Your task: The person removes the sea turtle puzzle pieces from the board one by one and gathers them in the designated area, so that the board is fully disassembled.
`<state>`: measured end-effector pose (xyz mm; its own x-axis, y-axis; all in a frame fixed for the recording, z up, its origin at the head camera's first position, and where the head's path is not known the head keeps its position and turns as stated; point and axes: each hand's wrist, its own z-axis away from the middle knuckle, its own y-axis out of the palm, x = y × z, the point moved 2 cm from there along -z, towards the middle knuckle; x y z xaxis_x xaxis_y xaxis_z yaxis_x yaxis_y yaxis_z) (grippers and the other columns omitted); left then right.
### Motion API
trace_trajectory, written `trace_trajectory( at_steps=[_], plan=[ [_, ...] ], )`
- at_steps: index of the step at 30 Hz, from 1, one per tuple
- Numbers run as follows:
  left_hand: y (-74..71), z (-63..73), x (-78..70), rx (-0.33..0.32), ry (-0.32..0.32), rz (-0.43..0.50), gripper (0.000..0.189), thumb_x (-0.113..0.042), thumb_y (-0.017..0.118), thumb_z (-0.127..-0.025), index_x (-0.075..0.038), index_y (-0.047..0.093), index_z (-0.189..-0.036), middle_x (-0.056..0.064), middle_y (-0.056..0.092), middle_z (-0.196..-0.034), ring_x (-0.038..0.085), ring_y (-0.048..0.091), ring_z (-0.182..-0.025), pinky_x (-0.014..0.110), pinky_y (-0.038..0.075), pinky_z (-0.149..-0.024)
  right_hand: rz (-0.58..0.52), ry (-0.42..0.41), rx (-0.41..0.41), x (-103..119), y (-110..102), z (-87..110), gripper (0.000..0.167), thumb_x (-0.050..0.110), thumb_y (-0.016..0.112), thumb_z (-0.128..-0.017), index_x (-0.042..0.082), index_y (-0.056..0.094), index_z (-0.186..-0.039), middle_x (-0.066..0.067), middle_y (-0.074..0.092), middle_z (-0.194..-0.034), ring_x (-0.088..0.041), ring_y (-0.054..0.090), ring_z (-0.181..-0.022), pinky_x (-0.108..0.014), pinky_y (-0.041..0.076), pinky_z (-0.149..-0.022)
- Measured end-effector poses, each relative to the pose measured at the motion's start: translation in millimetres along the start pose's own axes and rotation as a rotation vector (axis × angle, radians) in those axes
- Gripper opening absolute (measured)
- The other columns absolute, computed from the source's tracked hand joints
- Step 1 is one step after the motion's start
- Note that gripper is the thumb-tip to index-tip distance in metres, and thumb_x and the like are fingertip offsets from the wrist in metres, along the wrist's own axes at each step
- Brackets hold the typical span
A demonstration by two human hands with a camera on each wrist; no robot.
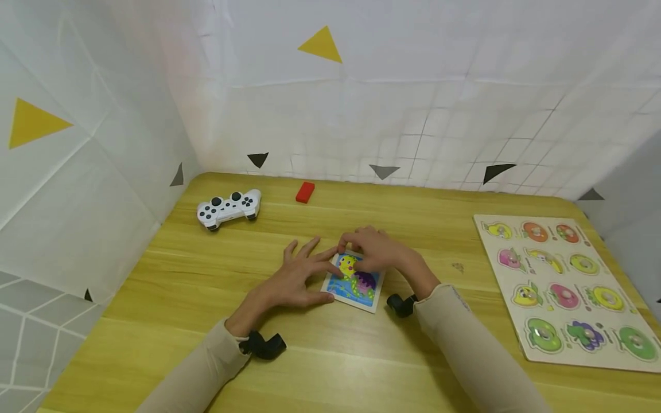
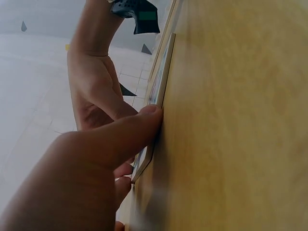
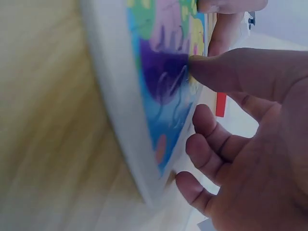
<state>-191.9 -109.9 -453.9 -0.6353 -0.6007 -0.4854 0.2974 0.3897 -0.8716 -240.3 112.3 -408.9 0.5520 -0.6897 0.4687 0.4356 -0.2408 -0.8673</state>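
Note:
A small square jigsaw puzzle (image 1: 352,291) lies on the table, with a yellow-headed, purple-shelled creature on blue and a pale border. My left hand (image 1: 296,280) spreads along its left side. The left thumb (image 2: 137,127) presses at the board's edge, and a finger reaches over the picture. From the far side my right hand (image 1: 379,249) bends over the board. In the right wrist view its thumb (image 3: 211,72) touches the picture beside the purple shell (image 3: 163,72). The other right fingers curl past the far edge, where the head view partly hides them.
A white game controller (image 1: 229,209) sits at the table's back left, and a red block (image 1: 305,193) at the back. To the right lies a wooden fruit peg puzzle (image 1: 521,274). Pale sheeting (image 1: 330,120) with triangles stands behind the table (image 1: 330,367).

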Motion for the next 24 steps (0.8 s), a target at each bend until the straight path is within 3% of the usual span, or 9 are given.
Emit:
trace_trajectory(
  at_steps=[13, 24],
  plan=[
    [-0.1, -0.1, 0.8, -0.009, -0.010, -0.004, 0.043, -0.055, 0.073, -0.087, -0.040, 0.067, -0.127, -0.007, 0.030, -0.167, 0.039, 0.008, -0.159, 0.071, -0.005, -0.117, -0.026, 0.044, 0.089, 2.8, -4.1, -5.4, 0.031, 0.015, 0.072, -0.084, 0.024, 0.061, -0.112, -0.007, 0.058, -0.106, -0.025, 0.047, -0.099, -0.057, 0.038, -0.091],
    [-0.3, 0.7, -0.7, -0.022, 0.002, 0.002, 0.043, -0.054, 0.074, -0.087, -0.039, 0.067, -0.127, -0.004, 0.033, -0.166, 0.041, 0.009, -0.159, 0.073, -0.004, -0.116, 0.021, 0.047, 0.112, 5.5, -6.9, -10.3, 0.033, 0.010, 0.072, -0.080, 0.023, 0.061, -0.110, -0.006, 0.057, -0.100, -0.023, 0.046, -0.093, -0.043, 0.034, -0.081]
  ],
)
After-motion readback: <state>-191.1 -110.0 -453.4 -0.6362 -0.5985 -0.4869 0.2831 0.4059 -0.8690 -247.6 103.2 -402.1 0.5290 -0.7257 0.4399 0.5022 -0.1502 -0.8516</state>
